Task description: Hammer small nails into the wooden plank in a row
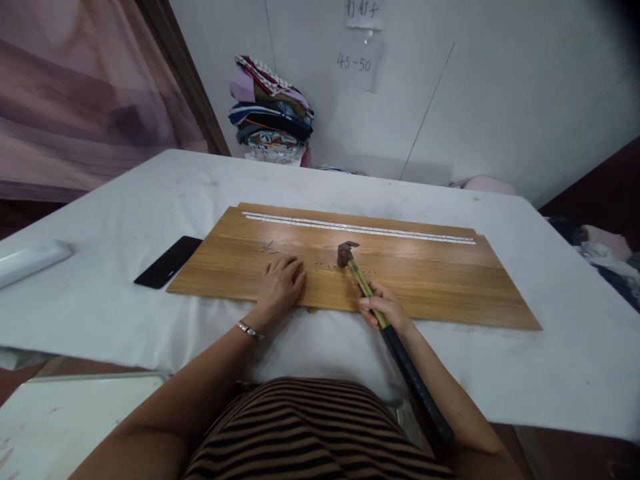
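My right hand is wrapped round the yellow part of a claw hammer's handle. Its black grip runs back along my forearm, and its rusty head is at the middle of a brown wooden board. My left hand lies palm down on the board near its front edge, fingers stretched out. Just beyond those fingers lie a few loose nails. A row of small dark dots, nail heads or holes, runs across the board beside the hammer head; they are too small to tell.
Two white marked strips run along the board's far side. A black phone lies left of the board on the white-covered table. At the left edge is a clear plastic roll. Folded clothes are stacked against the wall.
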The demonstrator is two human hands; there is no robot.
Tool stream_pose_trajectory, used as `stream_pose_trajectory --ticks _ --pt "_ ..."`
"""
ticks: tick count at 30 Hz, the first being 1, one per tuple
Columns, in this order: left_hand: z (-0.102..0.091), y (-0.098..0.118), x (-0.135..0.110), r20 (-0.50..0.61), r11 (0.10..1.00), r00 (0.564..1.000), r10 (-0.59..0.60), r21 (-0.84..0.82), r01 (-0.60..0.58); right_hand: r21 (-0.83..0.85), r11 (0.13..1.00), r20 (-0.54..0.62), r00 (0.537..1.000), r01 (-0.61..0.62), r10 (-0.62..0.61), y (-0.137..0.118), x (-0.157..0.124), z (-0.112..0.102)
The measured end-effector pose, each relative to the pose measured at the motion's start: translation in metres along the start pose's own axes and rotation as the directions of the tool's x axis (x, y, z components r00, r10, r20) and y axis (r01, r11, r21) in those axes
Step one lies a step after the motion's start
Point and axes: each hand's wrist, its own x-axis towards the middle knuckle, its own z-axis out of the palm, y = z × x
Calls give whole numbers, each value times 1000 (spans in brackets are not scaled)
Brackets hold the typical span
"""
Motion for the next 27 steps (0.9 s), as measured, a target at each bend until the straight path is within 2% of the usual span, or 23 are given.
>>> stream_pose_trajectory --ticks 27 --pt "-1 0 0 0 1000 1000 14 20 -14 22 1000 11 1000 20 -20 0 0 0"
